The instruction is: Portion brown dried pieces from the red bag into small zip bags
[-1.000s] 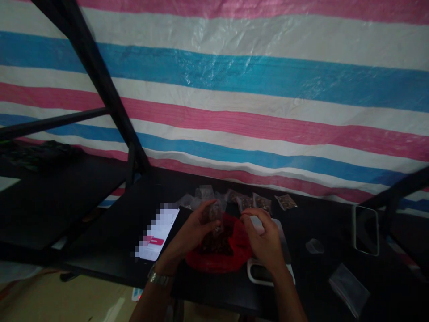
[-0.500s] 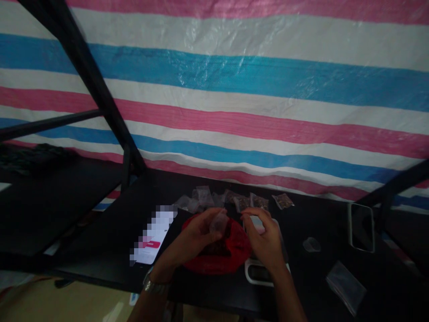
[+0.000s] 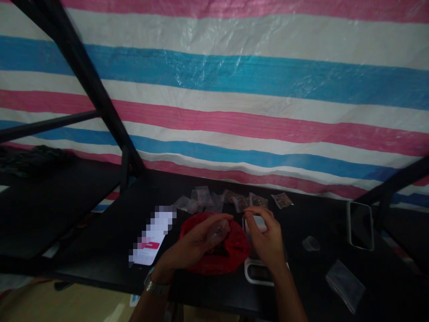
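My left hand [image 3: 196, 241] is closed around a small clear plastic pouch [image 3: 218, 229] and holds it low over a red plastic bag [image 3: 234, 250] with dark bits inside. To the right of the bag my right hand [image 3: 264, 239] hovers, fingers curled in a pinch; I cannot make out what is between them. It is above a white digital scale [image 3: 258, 273]. Behind both hands, a row of several small clear pouches [image 3: 241, 201], some filled with brown bits, lies on the black table [image 3: 110, 232].
A lit phone [image 3: 152, 237] lies left of the red bag. A small clear cup [image 3: 310, 243], a second dark phone [image 3: 360, 226] and a stack of empty clear bags [image 3: 345, 286] are at the right. Black frame bars cross the striped tarpaulin behind.
My left hand has lowered the clear pouch from above the red bag down to its opening. My right hand has shifted slightly down and left.
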The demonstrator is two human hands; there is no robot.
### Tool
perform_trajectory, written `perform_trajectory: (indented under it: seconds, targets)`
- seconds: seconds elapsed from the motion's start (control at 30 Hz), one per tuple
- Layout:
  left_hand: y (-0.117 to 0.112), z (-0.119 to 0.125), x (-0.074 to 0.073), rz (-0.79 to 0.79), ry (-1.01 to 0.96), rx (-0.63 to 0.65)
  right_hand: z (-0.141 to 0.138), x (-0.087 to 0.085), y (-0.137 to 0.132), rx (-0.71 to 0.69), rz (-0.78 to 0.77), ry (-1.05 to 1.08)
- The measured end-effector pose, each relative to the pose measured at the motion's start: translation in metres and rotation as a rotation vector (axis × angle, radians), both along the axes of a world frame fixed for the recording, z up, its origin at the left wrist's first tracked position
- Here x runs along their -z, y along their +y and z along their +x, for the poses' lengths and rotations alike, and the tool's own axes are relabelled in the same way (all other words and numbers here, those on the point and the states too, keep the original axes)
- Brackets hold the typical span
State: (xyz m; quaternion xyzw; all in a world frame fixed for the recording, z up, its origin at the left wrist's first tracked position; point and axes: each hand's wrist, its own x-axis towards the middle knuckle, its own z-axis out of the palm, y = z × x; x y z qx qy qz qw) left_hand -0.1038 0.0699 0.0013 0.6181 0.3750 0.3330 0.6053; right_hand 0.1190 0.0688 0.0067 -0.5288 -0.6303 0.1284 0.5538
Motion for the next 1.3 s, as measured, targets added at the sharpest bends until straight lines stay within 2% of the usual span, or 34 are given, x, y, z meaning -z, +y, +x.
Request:
perform_trajectory:
  seconds: [0.13,0.27,0.37,0.5,0.57,0.63,0.7,0.77,0.9,1.07,1.2,1.23,1.3]
  targets:
    - [0.001,0.001,0.007,-0.012,-0.028,-0.08,0.001,0.002,0.001,0.013,0.005,0.007]
    - [0.0,0.003,0.009,-0.074,-0.019,-0.036,0.003,0.004,0.001,0.021,0.023,0.025]
    - [0.01,-0.002,0.008,-0.035,-0.145,-0.247,0.004,0.004,0.001,0.027,0.024,0.031]
    - [0.035,-0.006,0.0,-0.013,-0.319,-0.53,0.004,0.005,0.002,0.04,0.02,0.041]
    - [0.042,-0.002,-0.004,-0.009,-0.365,-0.567,0.004,0.005,0.002,0.039,0.024,0.042]
    - [0.04,0.004,-0.007,-0.032,-0.366,-0.5,0.003,0.005,0.002,0.033,0.022,0.041]
    - [0.035,0.009,-0.007,-0.068,-0.319,-0.389,0.003,0.005,0.003,0.031,0.014,0.044]
    - [0.031,0.01,-0.004,-0.05,-0.237,-0.353,0.004,0.006,0.003,0.038,0.003,0.047]
    - [0.048,-0.003,0.004,0.153,-0.011,-0.571,0.005,0.008,0.004,0.051,0.01,0.055]
    - [0.08,-0.02,0.013,0.215,0.248,-0.695,0.003,0.008,0.004,0.043,-0.007,0.061]
    - [0.08,-0.017,0.016,0.276,0.488,-0.875,0.006,0.008,0.004,0.063,-0.004,0.061]
    - [0.077,-0.015,0.017,0.342,0.568,-0.873,0.006,0.008,0.004,0.068,-0.005,0.058]
    - [0.073,-0.013,0.022,0.509,0.729,-0.755,0.007,0.009,0.004,0.073,-0.009,0.054]
